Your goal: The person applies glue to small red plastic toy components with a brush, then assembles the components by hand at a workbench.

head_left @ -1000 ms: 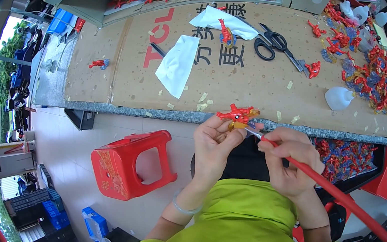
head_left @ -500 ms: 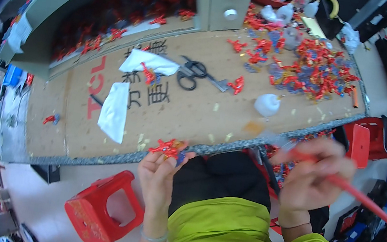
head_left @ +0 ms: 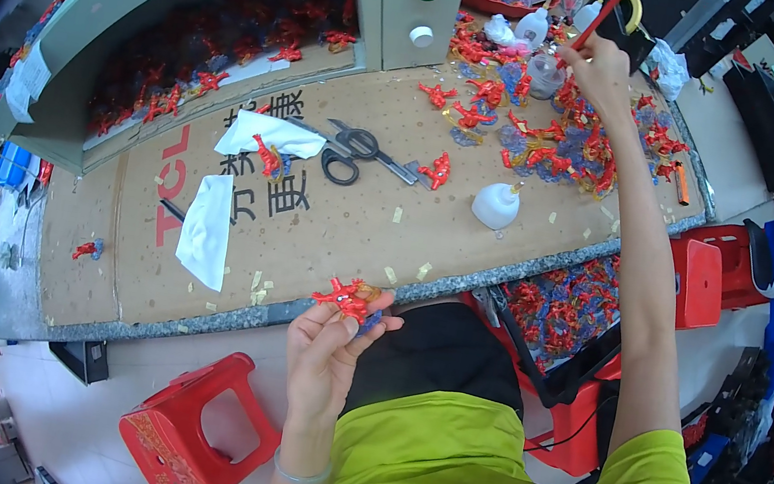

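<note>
My left hand is closed, pinching a small red figurine with blue and yellow parts just off the table's near edge. Reaching to the back right, my right hand is closed round a red-handled brush, whose handle slants up and right. The brush's tip end is at a small clear jar; whether it is inside the jar I cannot make out. Around and beneath my right forearm lies a heap of similar figurines. A white squeeze bottle stands left of that forearm.
Scissors and white cloths lie on the cardboard-covered table. A grey machine with a green button and figurines inside stands at the back left. Below the edge are a figurine-filled bin and a red stool.
My right hand has swung from near my body up to the back right with the brush, reaching the jar. My left hand still holds the figurine in nearly the same place.
</note>
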